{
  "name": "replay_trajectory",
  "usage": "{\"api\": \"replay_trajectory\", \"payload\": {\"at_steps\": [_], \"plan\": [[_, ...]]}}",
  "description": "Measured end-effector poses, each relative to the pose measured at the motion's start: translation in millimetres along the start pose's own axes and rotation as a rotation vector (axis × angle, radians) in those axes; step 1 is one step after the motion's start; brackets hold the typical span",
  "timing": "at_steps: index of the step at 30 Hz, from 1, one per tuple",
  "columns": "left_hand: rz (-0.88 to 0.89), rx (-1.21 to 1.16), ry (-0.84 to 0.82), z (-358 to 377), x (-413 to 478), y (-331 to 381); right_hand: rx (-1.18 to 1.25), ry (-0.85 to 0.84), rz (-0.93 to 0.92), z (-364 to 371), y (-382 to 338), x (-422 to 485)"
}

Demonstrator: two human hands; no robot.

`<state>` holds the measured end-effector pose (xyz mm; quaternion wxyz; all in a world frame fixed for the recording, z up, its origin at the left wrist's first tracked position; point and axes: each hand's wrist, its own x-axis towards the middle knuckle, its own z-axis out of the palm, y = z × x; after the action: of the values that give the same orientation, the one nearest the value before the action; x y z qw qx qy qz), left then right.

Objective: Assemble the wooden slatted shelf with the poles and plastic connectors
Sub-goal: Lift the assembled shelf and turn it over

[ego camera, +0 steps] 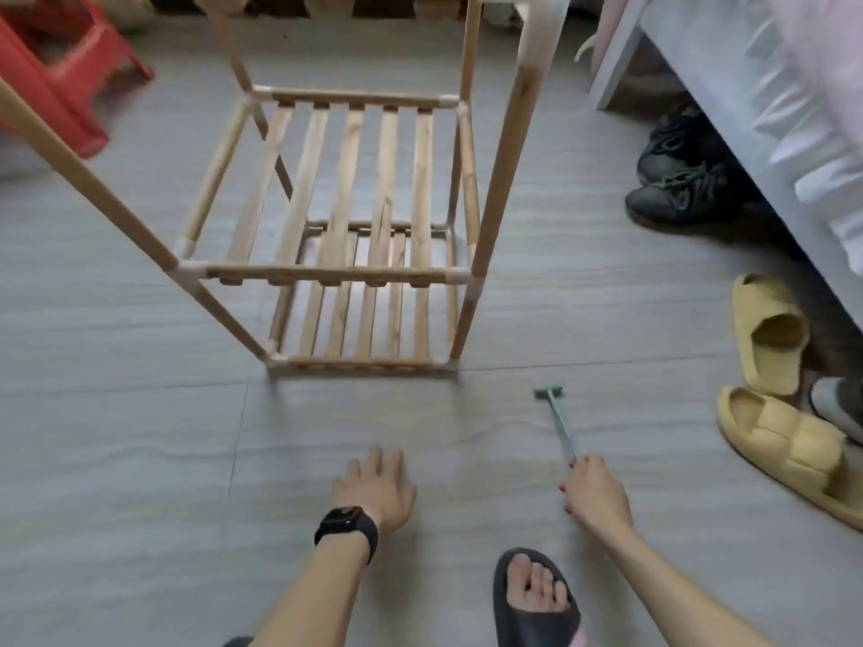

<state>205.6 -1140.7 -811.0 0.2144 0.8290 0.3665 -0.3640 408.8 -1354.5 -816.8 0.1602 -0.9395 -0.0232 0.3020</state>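
Shelf [345, 189] stands assembled on the floor [140, 459], apart from both hands; right grip [595, 495] holds the handle of a small green hammer [558, 420], left grip [376, 490] open, fingers spread; next move probably tapping connectors [191, 268] tight.

Red stool [56, 77]: upper left, on the tiled floor [116, 436].
Black sneakers [672, 198]: beneath the bed [728, 109] edge.
Yellow slippers [766, 338]: right, near the sneakers.

Home bedroom: bed [728, 86], slippers [770, 333], sneakers [677, 179] on floor.
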Motion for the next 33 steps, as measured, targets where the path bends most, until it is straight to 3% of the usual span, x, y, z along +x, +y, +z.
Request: {"api": "replay_trajectory", "payload": {"at_steps": [9,14,22,29,33], "plan": [[0.050,-0.001,-0.045,5.3,4.8,-17.1,-0.298,0.042,-0.008,5.4,-9.2,-6.4],[0.002,-0.137,-0.046,-39.0,-13.7,-49.8,-0.254,0.040,-0.242,-29.2,-52.5,-30.3],[-0.002,-0.307,0.438,-194.1,-149.6,-128.6,0.156,0.200,-0.686,-144.4,-172.2,-134.8],[0.069,-0.866,1.053,-318.0,-263.8,-175.1,0.538,0.308,-0.897,-253.6,-257.0,-216.6],[0.168,-0.854,1.085,-375.4,-291.3,-173.9,0.463,0.295,-0.931,-285.1,-307.2,-218.4]]}}
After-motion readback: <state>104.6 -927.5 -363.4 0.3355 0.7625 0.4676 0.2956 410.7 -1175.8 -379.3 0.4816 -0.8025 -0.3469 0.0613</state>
